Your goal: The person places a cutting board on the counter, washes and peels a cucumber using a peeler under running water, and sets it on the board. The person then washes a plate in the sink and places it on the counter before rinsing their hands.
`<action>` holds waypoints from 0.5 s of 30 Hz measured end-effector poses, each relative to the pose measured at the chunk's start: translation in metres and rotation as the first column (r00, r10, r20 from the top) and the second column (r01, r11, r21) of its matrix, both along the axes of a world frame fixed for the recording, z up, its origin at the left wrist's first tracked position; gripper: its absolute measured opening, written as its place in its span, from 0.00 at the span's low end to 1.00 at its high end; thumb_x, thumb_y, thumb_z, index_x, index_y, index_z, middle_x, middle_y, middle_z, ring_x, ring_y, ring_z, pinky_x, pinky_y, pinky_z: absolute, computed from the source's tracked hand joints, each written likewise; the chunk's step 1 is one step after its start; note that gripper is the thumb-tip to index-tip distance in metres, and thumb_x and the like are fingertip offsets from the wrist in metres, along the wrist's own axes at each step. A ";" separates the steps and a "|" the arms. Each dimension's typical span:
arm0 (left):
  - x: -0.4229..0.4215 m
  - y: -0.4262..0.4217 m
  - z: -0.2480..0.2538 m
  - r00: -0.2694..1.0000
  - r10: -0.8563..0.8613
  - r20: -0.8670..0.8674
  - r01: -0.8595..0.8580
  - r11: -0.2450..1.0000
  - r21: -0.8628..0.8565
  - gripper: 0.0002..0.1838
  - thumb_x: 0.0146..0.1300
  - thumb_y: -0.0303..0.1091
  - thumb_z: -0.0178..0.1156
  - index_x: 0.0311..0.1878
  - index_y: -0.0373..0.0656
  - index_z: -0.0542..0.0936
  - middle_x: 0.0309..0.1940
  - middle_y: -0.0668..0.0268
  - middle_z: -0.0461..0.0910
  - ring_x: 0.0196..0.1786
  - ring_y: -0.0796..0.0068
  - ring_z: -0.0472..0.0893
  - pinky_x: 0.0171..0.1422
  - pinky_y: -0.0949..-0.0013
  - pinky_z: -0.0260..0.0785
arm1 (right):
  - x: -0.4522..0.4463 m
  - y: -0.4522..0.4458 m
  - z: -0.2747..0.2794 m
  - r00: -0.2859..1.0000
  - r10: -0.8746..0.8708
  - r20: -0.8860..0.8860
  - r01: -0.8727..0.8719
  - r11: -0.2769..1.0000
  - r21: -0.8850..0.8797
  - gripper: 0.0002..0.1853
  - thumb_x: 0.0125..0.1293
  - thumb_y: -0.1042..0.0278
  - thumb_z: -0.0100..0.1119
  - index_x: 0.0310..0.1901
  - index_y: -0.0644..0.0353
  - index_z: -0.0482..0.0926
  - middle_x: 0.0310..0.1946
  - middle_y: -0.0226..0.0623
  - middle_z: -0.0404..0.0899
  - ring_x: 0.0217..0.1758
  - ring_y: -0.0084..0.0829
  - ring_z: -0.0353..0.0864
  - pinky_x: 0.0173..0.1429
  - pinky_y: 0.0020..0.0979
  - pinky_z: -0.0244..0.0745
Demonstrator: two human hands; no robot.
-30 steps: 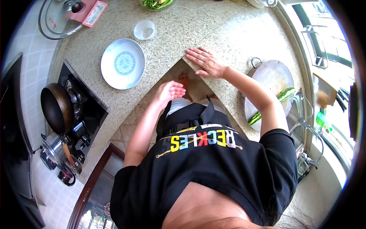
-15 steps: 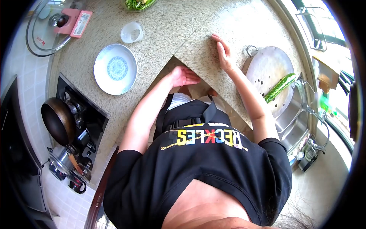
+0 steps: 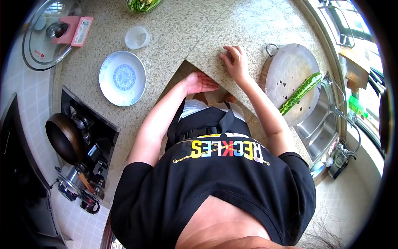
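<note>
My left hand lies palm up just below the corner edge of the counter, its fingers stretched out and nothing visible in it. Above the stone countertop beside that edge, my right hand has loosely bent fingers, thumb apart, and holds nothing that I can see. To its right is a round chopping board with a metal ring handle. A green bumpy cucumber rests across the board.
On the counter's left stand a white-blue plate, a clear plastic cup and a bowl of cut greens. Further left are a glass lid in a pink holder and a wok on the stove. The sink is at right.
My right hand has shifted slightly left and its straight fingers have bent, with the thumb spreading away. My left hand stays almost in place. The view has tilted a little.
</note>
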State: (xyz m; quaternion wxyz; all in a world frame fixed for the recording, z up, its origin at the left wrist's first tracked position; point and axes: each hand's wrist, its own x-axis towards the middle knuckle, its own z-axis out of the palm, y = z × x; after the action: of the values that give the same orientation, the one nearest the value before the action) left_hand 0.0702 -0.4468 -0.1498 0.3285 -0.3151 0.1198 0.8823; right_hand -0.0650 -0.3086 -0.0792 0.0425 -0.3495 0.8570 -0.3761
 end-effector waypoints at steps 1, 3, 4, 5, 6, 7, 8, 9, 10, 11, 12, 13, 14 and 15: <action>0.000 -0.001 0.000 1.000 -0.008 -0.009 0.008 1.000 0.008 0.27 0.68 0.41 0.32 0.59 0.24 0.61 0.54 0.37 0.66 0.58 0.41 0.68 0.66 0.48 0.59 | 0.004 0.000 0.002 0.998 -0.012 0.068 0.008 0.998 0.064 0.15 0.52 0.71 0.63 0.43 0.60 0.76 0.34 0.40 0.72 0.39 0.40 0.72 0.43 0.36 0.70; 0.001 -0.002 0.000 1.000 -0.017 -0.020 0.018 1.000 0.009 0.27 0.68 0.40 0.32 0.59 0.24 0.61 0.54 0.37 0.66 0.58 0.41 0.68 0.66 0.48 0.59 | 0.006 -0.002 0.000 0.999 0.010 0.033 -0.013 0.996 0.090 0.16 0.51 0.70 0.63 0.42 0.60 0.76 0.34 0.41 0.72 0.40 0.40 0.72 0.44 0.36 0.70; 0.001 -0.001 0.000 0.999 -0.027 -0.032 0.027 1.000 0.010 0.27 0.68 0.39 0.32 0.58 0.24 0.61 0.54 0.37 0.66 0.59 0.42 0.67 0.66 0.49 0.59 | 0.008 -0.002 -0.001 0.999 0.033 -0.002 -0.033 0.993 0.118 0.16 0.50 0.69 0.63 0.42 0.59 0.76 0.35 0.41 0.72 0.40 0.41 0.72 0.44 0.36 0.70; 0.001 -0.001 0.000 0.999 -0.028 -0.032 0.028 1.000 0.013 0.27 0.68 0.39 0.32 0.58 0.24 0.61 0.54 0.37 0.66 0.59 0.42 0.67 0.66 0.49 0.59 | 0.009 -0.002 -0.002 0.998 0.059 -0.035 -0.053 0.988 0.145 0.16 0.48 0.69 0.64 0.41 0.59 0.75 0.35 0.42 0.71 0.41 0.42 0.72 0.44 0.36 0.70; 0.001 0.000 0.000 1.000 -0.014 -0.022 0.014 1.000 0.002 0.27 0.68 0.39 0.32 0.58 0.23 0.61 0.54 0.37 0.66 0.59 0.41 0.67 0.66 0.49 0.59 | 0.010 -0.004 -0.003 0.998 0.055 0.024 -0.058 0.989 0.139 0.13 0.48 0.69 0.63 0.37 0.59 0.75 0.34 0.42 0.71 0.41 0.43 0.71 0.45 0.37 0.69; 0.002 0.000 0.000 1.000 0.000 -0.012 0.000 1.000 -0.010 0.26 0.67 0.39 0.32 0.57 0.23 0.62 0.54 0.37 0.66 0.59 0.41 0.67 0.66 0.48 0.58 | 0.011 -0.005 -0.005 0.998 0.055 0.024 -0.058 0.989 0.140 0.13 0.48 0.69 0.63 0.37 0.59 0.75 0.34 0.42 0.71 0.41 0.43 0.71 0.45 0.37 0.69; 0.002 0.001 0.000 1.000 -0.001 -0.013 0.000 1.000 -0.009 0.26 0.67 0.39 0.32 0.57 0.23 0.62 0.54 0.37 0.66 0.59 0.41 0.67 0.66 0.48 0.58 | 0.012 -0.005 -0.008 0.998 0.065 0.013 -0.066 0.984 0.164 0.13 0.48 0.69 0.63 0.36 0.59 0.75 0.33 0.43 0.71 0.40 0.43 0.71 0.45 0.38 0.69; 0.002 0.001 0.000 1.000 0.011 0.003 -0.011 1.000 -0.003 0.25 0.67 0.38 0.33 0.54 0.23 0.64 0.51 0.37 0.69 0.57 0.42 0.69 0.65 0.49 0.60 | 0.013 -0.007 -0.006 0.997 0.075 0.002 -0.074 0.979 0.188 0.12 0.47 0.69 0.63 0.35 0.59 0.75 0.33 0.43 0.71 0.40 0.43 0.71 0.45 0.40 0.69; 0.002 0.001 -0.001 1.000 0.022 0.019 -0.022 1.000 0.001 0.24 0.67 0.38 0.35 0.51 0.22 0.67 0.49 0.38 0.71 0.56 0.43 0.71 0.64 0.49 0.61 | 0.014 -0.008 -0.005 0.997 0.074 0.000 -0.073 0.979 0.189 0.12 0.47 0.69 0.63 0.35 0.59 0.75 0.33 0.43 0.71 0.40 0.43 0.71 0.45 0.40 0.69; 0.003 0.001 -0.001 1.000 0.021 0.019 -0.021 1.000 0.002 0.24 0.67 0.38 0.35 0.51 0.22 0.67 0.49 0.38 0.71 0.56 0.43 0.71 0.64 0.49 0.61 | 0.015 -0.008 -0.004 0.998 0.064 0.003 -0.064 0.983 0.170 0.10 0.47 0.71 0.61 0.33 0.59 0.75 0.32 0.44 0.71 0.40 0.44 0.71 0.45 0.40 0.68; 0.003 0.001 0.000 1.000 0.018 0.023 -0.018 1.000 0.003 0.24 0.67 0.38 0.34 0.51 0.22 0.67 0.49 0.38 0.71 0.56 0.43 0.71 0.64 0.49 0.61 | 0.016 -0.010 -0.002 0.998 0.055 0.006 -0.055 0.987 0.151 0.08 0.48 0.73 0.60 0.31 0.60 0.74 0.32 0.44 0.71 0.40 0.44 0.70 0.46 0.40 0.68; 0.003 0.000 0.001 1.000 0.015 0.027 -0.015 1.000 0.005 0.25 0.67 0.37 0.34 0.51 0.22 0.67 0.50 0.38 0.71 0.56 0.43 0.71 0.64 0.49 0.61 | 0.018 -0.012 -0.002 0.998 0.054 0.006 -0.055 0.987 0.151 0.08 0.48 0.73 0.60 0.31 0.60 0.74 0.32 0.44 0.71 0.40 0.44 0.70 0.46 0.40 0.68; 0.003 0.000 0.002 1.000 0.013 0.025 -0.013 1.000 0.005 0.25 0.67 0.37 0.34 0.51 0.22 0.67 0.50 0.38 0.71 0.56 0.43 0.71 0.64 0.49 0.61 | 0.020 -0.013 -0.001 0.998 0.048 -0.046 -0.037 0.974 0.224 0.06 0.50 0.72 0.59 0.31 0.60 0.74 0.32 0.43 0.72 0.40 0.43 0.71 0.45 0.39 0.68; 0.003 -0.001 0.002 1.000 0.008 0.020 -0.008 1.000 -0.002 0.25 0.67 0.37 0.34 0.53 0.21 0.64 0.52 0.37 0.68 0.57 0.42 0.69 0.66 0.49 0.59 | 0.021 -0.015 0.000 0.994 0.047 -0.098 -0.016 0.955 0.295 0.05 0.53 0.72 0.58 0.32 0.61 0.74 0.33 0.42 0.72 0.41 0.42 0.71 0.45 0.37 0.68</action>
State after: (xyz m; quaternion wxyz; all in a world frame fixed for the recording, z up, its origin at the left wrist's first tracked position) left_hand 0.0735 -0.4477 -0.1474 0.3261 -0.3247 0.1162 0.8802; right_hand -0.0439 -0.3235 -0.0793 0.0554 -0.3719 0.8988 -0.2255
